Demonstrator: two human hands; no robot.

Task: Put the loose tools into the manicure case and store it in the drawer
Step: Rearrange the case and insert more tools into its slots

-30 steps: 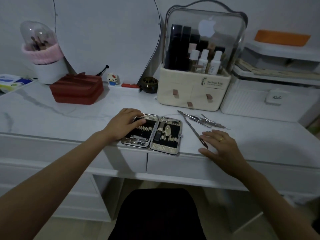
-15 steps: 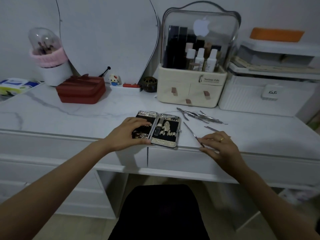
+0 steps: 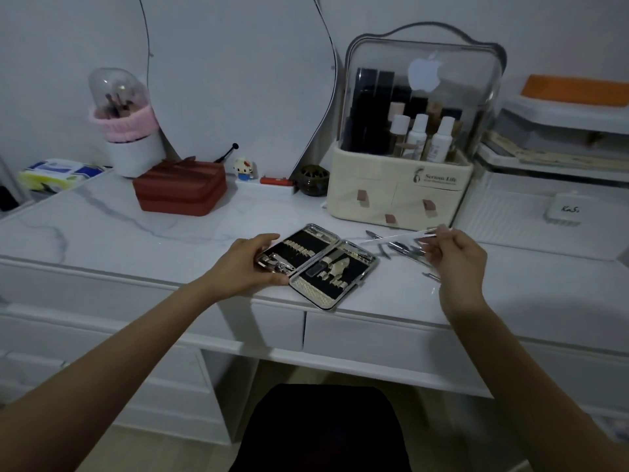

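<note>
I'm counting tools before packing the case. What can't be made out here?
Head view:
- Tool in the right hand: motion-blurred, type unclear.
- Loose tools: partly behind that hand, uncountable.
- Manicure case: left hand covers its left edge.
- Drawer contents: closed.

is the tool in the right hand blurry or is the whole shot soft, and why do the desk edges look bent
Head view: dim, flat room light overall; the thin tool pinched by the right hand is smeared by motion blur, while the manicure case under the left hand stays fairly sharp. Head view: wide-angle distortion bows the desk edges; the clear organizer lid shows faint glare.
</note>
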